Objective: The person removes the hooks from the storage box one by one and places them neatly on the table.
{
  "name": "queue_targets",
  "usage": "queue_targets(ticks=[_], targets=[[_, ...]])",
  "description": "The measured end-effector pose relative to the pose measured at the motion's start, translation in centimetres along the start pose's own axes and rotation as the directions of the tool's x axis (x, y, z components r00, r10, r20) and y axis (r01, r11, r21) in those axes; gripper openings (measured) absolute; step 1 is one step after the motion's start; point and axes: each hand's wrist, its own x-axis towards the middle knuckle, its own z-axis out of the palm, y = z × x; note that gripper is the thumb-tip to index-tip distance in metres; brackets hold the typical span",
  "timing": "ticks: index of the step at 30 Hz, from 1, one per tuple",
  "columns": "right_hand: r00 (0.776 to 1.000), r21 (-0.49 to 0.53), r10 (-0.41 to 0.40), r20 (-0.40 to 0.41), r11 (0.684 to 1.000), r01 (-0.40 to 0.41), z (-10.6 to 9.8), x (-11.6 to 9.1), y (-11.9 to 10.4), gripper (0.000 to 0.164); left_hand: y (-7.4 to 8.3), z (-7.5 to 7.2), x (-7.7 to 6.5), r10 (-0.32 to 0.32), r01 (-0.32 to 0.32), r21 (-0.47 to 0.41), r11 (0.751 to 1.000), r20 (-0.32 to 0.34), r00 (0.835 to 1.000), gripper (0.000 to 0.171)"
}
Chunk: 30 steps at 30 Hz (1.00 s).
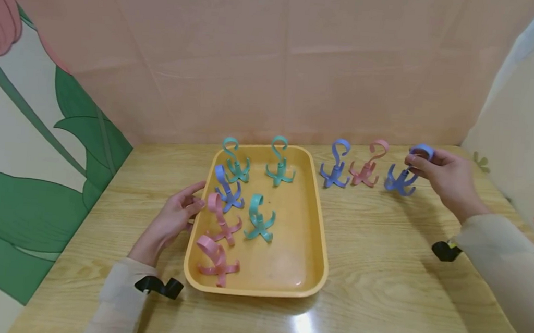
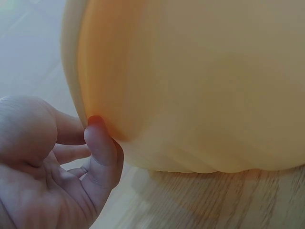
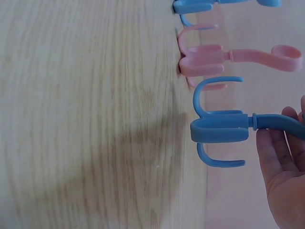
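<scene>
My right hand (image 1: 449, 181) pinches the curved top of a blue claw-footed hanging hook (image 1: 399, 182) at the table's right; in the right wrist view the hook's prongs hang near the tabletop, and I cannot tell if they touch it. To its left stand a pink hook (image 1: 364, 173) and another blue hook (image 1: 335, 174). The left hand (image 1: 176, 214) holds the left rim of a yellow tray (image 1: 322, 244) between thumb and fingers. Inside the tray stand three green hooks (image 1: 260, 226), two pink hooks (image 1: 219, 267) and a blue hook (image 1: 230, 197).
The wooden table (image 1: 379, 290) carries everything, with a pink cloth backdrop (image 1: 280, 58) along its far edge. Flower-patterned panels stand at the left (image 1: 29, 142) and right (image 1: 533, 130). Black wrist mounts (image 1: 158, 286) hang at both sleeves.
</scene>
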Motion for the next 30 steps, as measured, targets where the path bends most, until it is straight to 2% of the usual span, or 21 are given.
queue_targets(ticks=[5,18,26,30], targets=[[1.0,0.0,0.017,-0.019,1.0,-0.017,0.0,0.6,0.2,0.017,0.0,0.0,0.0,0.0,0.0,0.005,1.0,0.001,1.0,0.055],[1.0,0.091,0.015,-0.025,0.996,-0.013,0.2,1.4,1.1,0.013,-0.1,0.0,0.0,-0.004,0.004,0.01,1.0,0.0,1.0,0.055],[0.999,0.024,0.047,-0.024,0.999,-0.047,0.2,1.8,1.5,0.011,0.0,-0.1,0.0,-0.003,0.003,0.015,1.0,0.001,1.0,0.055],[0.999,0.036,0.05,-0.014,0.998,-0.05,0.1,1.9,1.7,0.012,0.0,-0.1,0.0,-0.007,0.007,0.017,1.0,0.0,1.0,0.054]])
